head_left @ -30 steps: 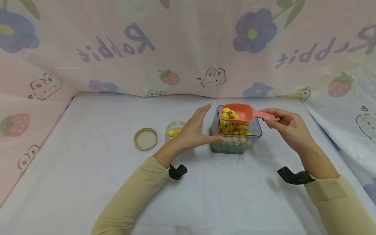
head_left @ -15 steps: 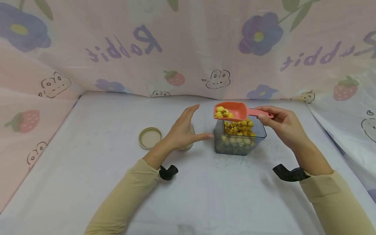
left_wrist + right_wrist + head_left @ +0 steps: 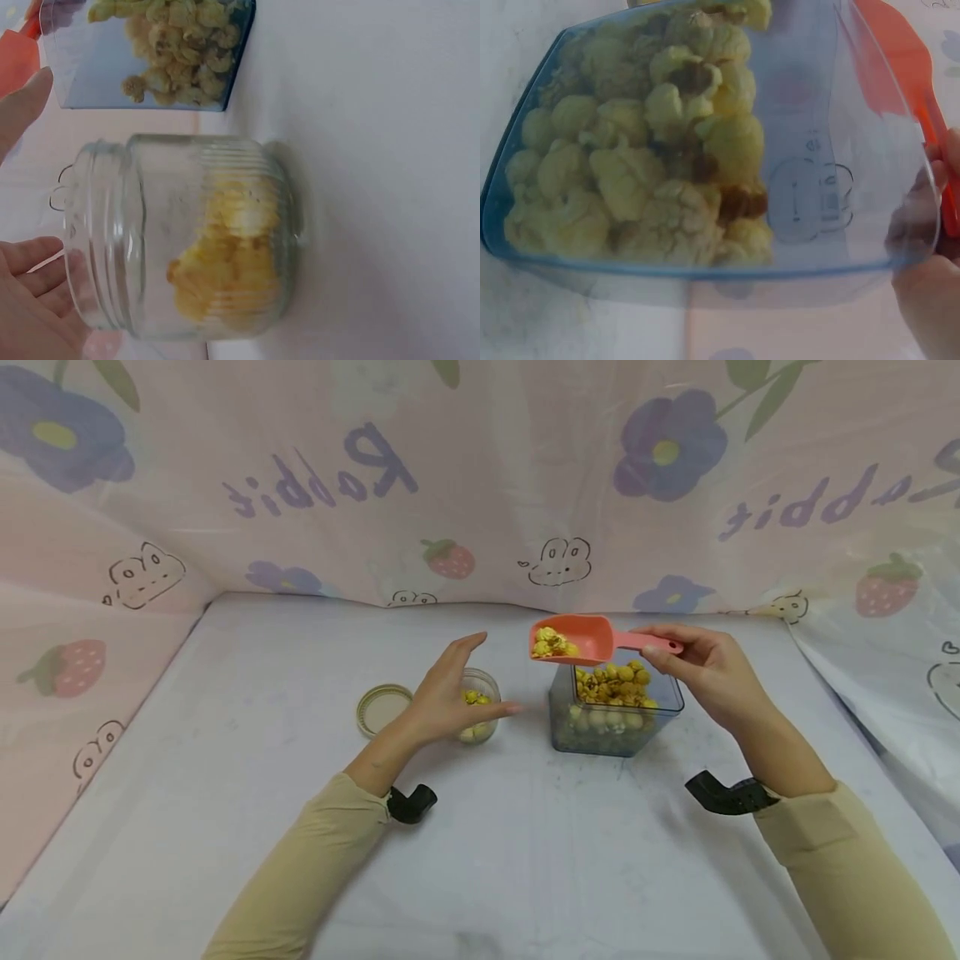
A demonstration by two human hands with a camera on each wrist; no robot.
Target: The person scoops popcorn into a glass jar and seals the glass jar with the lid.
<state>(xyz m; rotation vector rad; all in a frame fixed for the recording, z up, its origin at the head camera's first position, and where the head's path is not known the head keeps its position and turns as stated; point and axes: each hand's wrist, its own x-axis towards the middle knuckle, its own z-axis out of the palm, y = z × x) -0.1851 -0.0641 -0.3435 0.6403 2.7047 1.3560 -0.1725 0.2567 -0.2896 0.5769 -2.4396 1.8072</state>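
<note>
So the thing to look at here was how the scoop lined up with the jar. The right hand (image 3: 708, 668) pinched the handle of a coral-coloured plastic scoop (image 3: 592, 639) between thumb and fingers, with a little pile of yellow popcorn (image 3: 551, 643) at its front lip. Its long axis ran roughly side to side, handle right, lip left, the bowl sticking out past the left edge of the square, blue-tinted clear plastic container (image 3: 562, 727) full of more popcorn.

The round clear glass jar (image 3: 165, 172), partly filled with popcorn, stood upright to the left of that lip and a bit nearer the person, so the scoop wasn't over its mouth. Nearest to the jar was the left hand (image 3: 446, 697), thumb and fingers spread well apart around the jar's mouth, holding nothing; couldn't tell if any finger touched the glass. A round gold-rimmed lid (image 3: 382, 708) lay just left of the jar.
</note>
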